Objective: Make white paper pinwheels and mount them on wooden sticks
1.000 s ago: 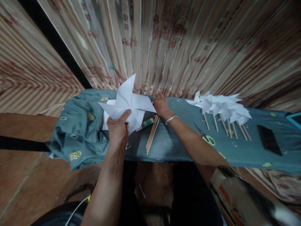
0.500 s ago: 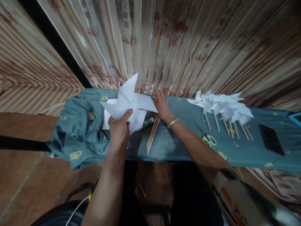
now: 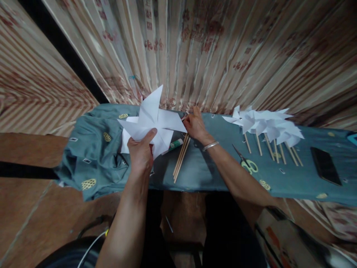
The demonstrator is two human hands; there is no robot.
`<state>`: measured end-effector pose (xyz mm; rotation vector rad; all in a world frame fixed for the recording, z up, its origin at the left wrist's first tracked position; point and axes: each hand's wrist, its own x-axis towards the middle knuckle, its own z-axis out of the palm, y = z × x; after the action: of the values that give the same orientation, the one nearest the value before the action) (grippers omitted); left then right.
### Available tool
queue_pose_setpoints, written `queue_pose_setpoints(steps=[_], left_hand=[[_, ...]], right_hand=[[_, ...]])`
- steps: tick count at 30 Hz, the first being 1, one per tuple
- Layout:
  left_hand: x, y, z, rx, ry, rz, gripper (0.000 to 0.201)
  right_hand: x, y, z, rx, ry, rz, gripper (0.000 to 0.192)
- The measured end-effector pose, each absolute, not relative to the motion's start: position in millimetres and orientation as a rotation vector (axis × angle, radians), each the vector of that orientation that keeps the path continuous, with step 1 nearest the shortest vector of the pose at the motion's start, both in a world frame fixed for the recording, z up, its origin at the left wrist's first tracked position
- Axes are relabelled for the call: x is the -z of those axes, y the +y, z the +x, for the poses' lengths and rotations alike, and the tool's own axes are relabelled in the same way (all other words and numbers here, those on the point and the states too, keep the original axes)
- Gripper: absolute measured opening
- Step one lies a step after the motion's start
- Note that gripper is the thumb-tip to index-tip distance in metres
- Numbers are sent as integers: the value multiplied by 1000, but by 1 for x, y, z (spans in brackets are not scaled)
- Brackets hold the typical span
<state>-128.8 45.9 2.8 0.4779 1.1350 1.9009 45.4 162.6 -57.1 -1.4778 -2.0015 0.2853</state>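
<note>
A white paper pinwheel [image 3: 150,113] is gripped near its lower side by my left hand [image 3: 140,152], the thumb pressed close to its centre. Just right of its right-hand blade, my right hand [image 3: 196,125] is closed with the fingertips together; whatever they pinch is too small to make out. Several thin wooden sticks [image 3: 180,159] lie below that hand on the cloth. A glue stick [image 3: 176,144] with a white cap rests beside them, partly covered by the pinwheel. White paper [image 3: 125,146] lies under the pinwheel on the left.
Several finished pinwheels [image 3: 267,124] on sticks lie overlapping at the right. Scissors [image 3: 249,164] with pale green handles and a black phone [image 3: 325,166] are on the green patterned cloth [image 3: 217,178]. A striped curtain [image 3: 178,56] hangs behind the narrow table.
My right hand's stretched fingers have curled into a pinch, and the hand has shifted slightly right. My left hand holds the pinwheel almost still.
</note>
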Motion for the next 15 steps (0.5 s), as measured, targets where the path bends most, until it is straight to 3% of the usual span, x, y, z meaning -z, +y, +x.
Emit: queue_pose_setpoints(steps=[5,15], left_hand=[[-4,47,-126,-1901,1115,490,41],[-4,43,-107,-1794,1140,503,39]], right_hand=[[51,141,76,-288,-1940,-1451,8],[86,44,129,-199,-1926,-1437,17]])
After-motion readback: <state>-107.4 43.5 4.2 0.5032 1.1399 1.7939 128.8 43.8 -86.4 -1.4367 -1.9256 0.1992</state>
